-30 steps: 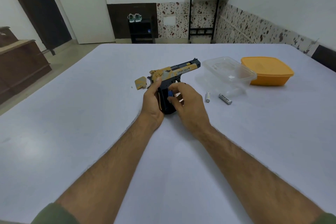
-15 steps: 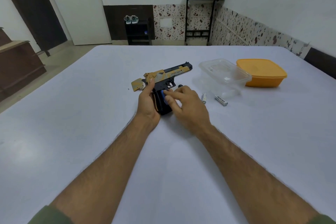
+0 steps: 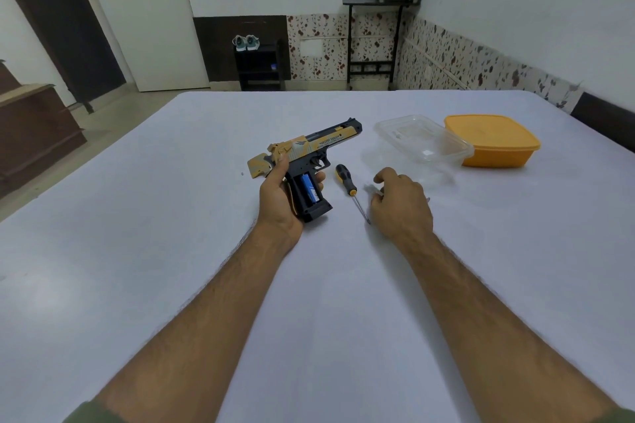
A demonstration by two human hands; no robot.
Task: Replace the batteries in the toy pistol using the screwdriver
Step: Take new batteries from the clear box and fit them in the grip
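Note:
My left hand (image 3: 278,199) grips the tan and black toy pistol (image 3: 309,151) by its handle, barrel pointing far right. The handle's battery bay is uncovered and a blue battery (image 3: 309,188) sits inside. A tan cover piece (image 3: 257,166) lies just left of the pistol. The black and yellow screwdriver (image 3: 348,187) lies on the table between my hands, tip toward me. My right hand (image 3: 400,206) rests to its right with fingers curled down over the loose batteries. A sliver of a silver battery (image 3: 374,193) shows under the thumb; whether the hand holds it is hidden.
A clear plastic container (image 3: 422,141) and an orange lidded box (image 3: 491,141) stand at the far right of the white table (image 3: 171,251). A tiny screw-like speck (image 3: 242,173) lies left of the cover piece. Beyond the table are a door and a shoe rack.
My right hand left the pistol's handle and moved right onto the loose batteries. The blue battery now shows in the bay, and the screwdriver is uncovered.

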